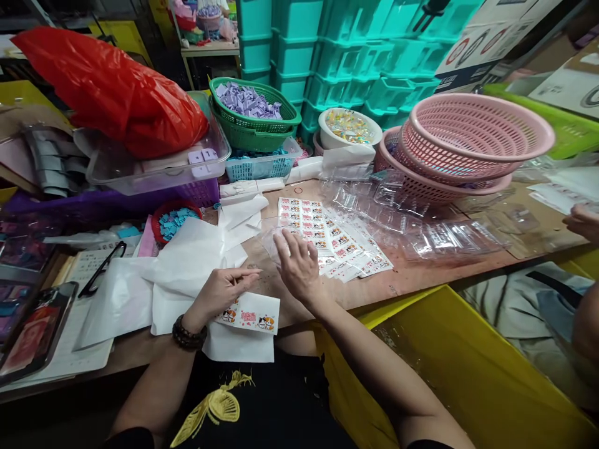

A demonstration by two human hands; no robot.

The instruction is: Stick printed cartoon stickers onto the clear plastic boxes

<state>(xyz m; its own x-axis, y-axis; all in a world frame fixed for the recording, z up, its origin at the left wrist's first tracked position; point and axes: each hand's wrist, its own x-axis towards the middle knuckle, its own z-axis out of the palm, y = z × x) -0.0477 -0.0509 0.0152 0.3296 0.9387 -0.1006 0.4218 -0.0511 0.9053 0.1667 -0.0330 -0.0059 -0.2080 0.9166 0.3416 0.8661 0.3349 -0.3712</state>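
Note:
My left hand (218, 296), with a dark beaded bracelet on its wrist, is closed, thumb and forefinger pinched together. Whether a small piece is between those fingertips is too fine to see. Beneath its curled fingers a sticker sheet (255, 313) printed with cartoon cats hangs near the table's front edge, its backing paper folded below. My right hand (299, 265) lies palm down with fingers spread, touching a clear plastic piece (267, 240) on the table. Just beyond it, more cat sticker sheets (349, 243) are fanned out.
Clear plastic cases (430, 240) lie to the right, before stacked pink baskets (472, 137). White backing paper (187, 249), a red bowl (175, 221) of blue pieces and a phone (37, 330) are leftward. Behind stand green baskets (255, 128). Another person's hand (583, 222) shows far right.

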